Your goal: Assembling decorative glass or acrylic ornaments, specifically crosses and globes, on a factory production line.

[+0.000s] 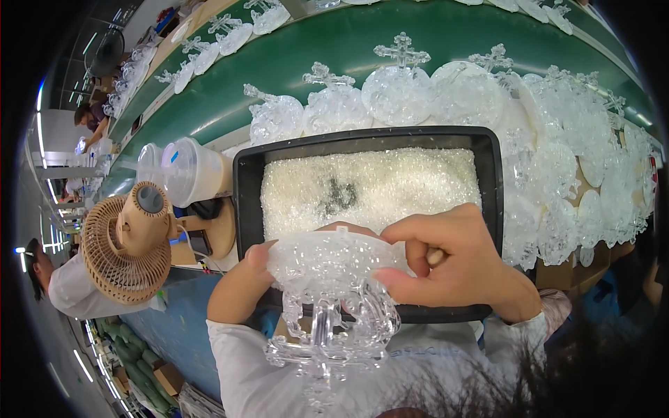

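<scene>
Clear plastic ornament [333, 279], a beaded dome with an ornate cross hanging toward the person, is held over the near rim of a black tray [244, 181] filled with white granules [369, 184]. It is gripped at both sides: left hand [240, 285] closed on its left edge, right hand [446, 254] pinching the right edge. Coating or dipping appears under way, though this is uncertain; the next move likely calls for a steady, level hold. Finished-looking ornaments [397, 90] are lined up beyond.
</scene>
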A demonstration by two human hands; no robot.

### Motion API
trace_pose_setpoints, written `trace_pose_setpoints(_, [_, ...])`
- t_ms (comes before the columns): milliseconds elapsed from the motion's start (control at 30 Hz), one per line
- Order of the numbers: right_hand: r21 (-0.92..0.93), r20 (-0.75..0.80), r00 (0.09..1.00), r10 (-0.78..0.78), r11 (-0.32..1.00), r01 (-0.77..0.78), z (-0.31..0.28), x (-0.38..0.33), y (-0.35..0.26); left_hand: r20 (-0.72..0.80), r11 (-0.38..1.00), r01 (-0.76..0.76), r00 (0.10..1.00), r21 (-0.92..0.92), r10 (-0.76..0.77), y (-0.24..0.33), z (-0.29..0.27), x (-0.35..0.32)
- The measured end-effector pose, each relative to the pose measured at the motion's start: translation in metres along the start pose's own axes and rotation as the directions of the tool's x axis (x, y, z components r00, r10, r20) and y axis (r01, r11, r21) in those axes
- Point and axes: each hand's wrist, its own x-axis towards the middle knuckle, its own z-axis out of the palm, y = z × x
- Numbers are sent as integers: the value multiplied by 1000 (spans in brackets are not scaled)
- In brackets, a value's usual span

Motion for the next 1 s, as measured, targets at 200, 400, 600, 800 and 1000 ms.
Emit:
trace_pose_setpoints(200, [-59,73,997,-29,998,34,2,0,6,256,988,153,954,35,-157,5,-17,14])
trace_pose_setpoints(400, [-52,98,995,9,999,-4,-1,1,8,249,989,137,961,-51,-120,-4,-22,17])
trace_pose_setpoints(600, [-53,131,991,-15,998,23,3,1,5,428,990,12,902,-137,48,-24,-37,16])
trace_pose_setpoints(800, [-25,155,987,48,999,-45,0,1,5,410,996,3,912,-88,34,-14,-32,15])
trace_pose_setpoints(1000, [-43,143,989,41,998,-35,2,0,8,415,998,-3,909,-63,29,-10,-31,16])
